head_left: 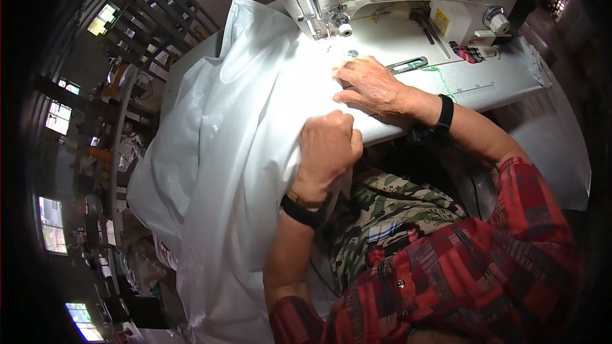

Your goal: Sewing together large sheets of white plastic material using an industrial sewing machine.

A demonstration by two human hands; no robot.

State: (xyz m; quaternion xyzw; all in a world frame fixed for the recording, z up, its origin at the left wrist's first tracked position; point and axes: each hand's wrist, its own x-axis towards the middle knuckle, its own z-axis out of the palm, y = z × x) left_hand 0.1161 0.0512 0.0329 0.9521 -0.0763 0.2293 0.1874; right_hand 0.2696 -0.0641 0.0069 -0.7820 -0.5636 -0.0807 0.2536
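Note:
A large sheet of white woven fabric [210,127] is bunched over the left part of the sewing table and hangs down toward my lap. My left hand [326,146] is closed on its near edge, knuckles up. Farther off and to the right, my right hand [370,86] pinches the same fabric, fingertips just short of the needle area. The white sewing machine [395,0] stands behind, its needle and presser foot close beyond my right fingers. Bright lamp glare washes out the cloth there, so the seam and the exact finger contact are hard to see.
Thread snips [408,65] lie right of my right hand, with green thread [440,76] trailing from them. A plaid cloth scrap [466,53] rests by the machine's base. Clear plastic [554,134] hangs off the table's right end. Metal racks [162,9] stand at far left.

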